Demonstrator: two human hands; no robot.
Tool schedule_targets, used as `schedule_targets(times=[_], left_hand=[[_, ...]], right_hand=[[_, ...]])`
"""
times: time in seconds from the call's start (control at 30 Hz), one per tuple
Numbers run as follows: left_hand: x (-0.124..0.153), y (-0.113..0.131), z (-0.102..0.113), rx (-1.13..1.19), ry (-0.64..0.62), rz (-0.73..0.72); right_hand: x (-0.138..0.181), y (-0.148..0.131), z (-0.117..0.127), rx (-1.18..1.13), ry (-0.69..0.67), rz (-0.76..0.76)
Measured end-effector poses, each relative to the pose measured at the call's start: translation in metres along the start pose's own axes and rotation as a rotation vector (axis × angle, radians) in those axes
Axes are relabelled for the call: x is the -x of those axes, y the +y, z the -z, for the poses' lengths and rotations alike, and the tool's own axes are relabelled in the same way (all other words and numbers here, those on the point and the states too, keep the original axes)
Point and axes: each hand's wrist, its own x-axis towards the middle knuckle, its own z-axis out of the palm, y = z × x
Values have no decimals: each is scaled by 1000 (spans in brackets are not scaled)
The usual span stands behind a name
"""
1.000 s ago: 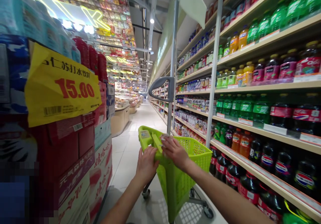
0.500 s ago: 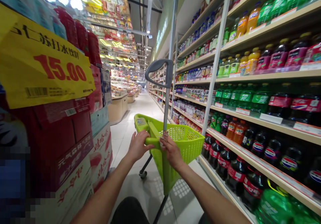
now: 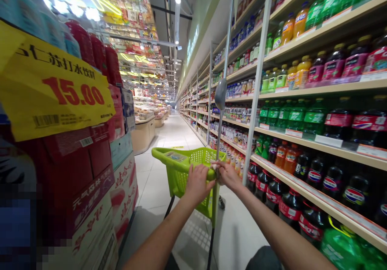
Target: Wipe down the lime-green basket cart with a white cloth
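Note:
A lime-green shopping cart (image 3: 177,181) with a perforated plastic basket stands on thin dark legs before me. From its near corner rises a tall metal pole (image 3: 226,56) carrying a grey loop handle (image 3: 221,93), seen edge-on. My left hand (image 3: 197,183) is closed over the cart's near rim, thumb towards the corner. Beside it my right hand (image 3: 229,176) is closed at the foot of the pole, touching the corner. A small crumpled whitish wad (image 3: 215,166) shows at its fingertips; what it is made of I cannot tell.
Drink shelves (image 3: 302,134) full of bottles line the right side. Stacked drink cartons (image 3: 122,181) stand close on the left under a yellow price sign (image 3: 60,88). Ahead, a tiled aisle (image 3: 171,130) runs past wooden display counters (image 3: 142,132).
The cart has turned, its basket swinging left while the pole and both my hands moved right. The loop handle went from broadside to edge-on. Both hands keep their hold.

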Motion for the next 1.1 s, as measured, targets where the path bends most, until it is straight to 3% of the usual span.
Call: schedule_targets(times=[0.1,0.17,0.27,0.37,0.67,0.77,0.87,0.97,1.1], left_hand=[[-13,-3,7,23,-66,-95],[-20,-20,16,-38,-13,25],[-22,-51,27,-153,82,314],[-16,-66,29,-181,77,363],[-10,-50,16,-140,64,176],[-11,-47,14,-94,13,82],[-12,-44,13,-64,-35,15],[-15,-39,13,-32,-45,30],[-29,-27,15,141,11,116]], right_hand=[[-12,-1,19,114,-80,-76],[-16,1,28,177,-91,-105],[-18,6,33,228,-76,-131],[-18,5,31,305,-48,-149],[-20,-34,2,429,-59,8],[-17,-25,8,460,-42,67],[-15,-5,21,567,57,-31],[-16,4,16,580,82,-49],[-25,-13,-19,372,78,44]])
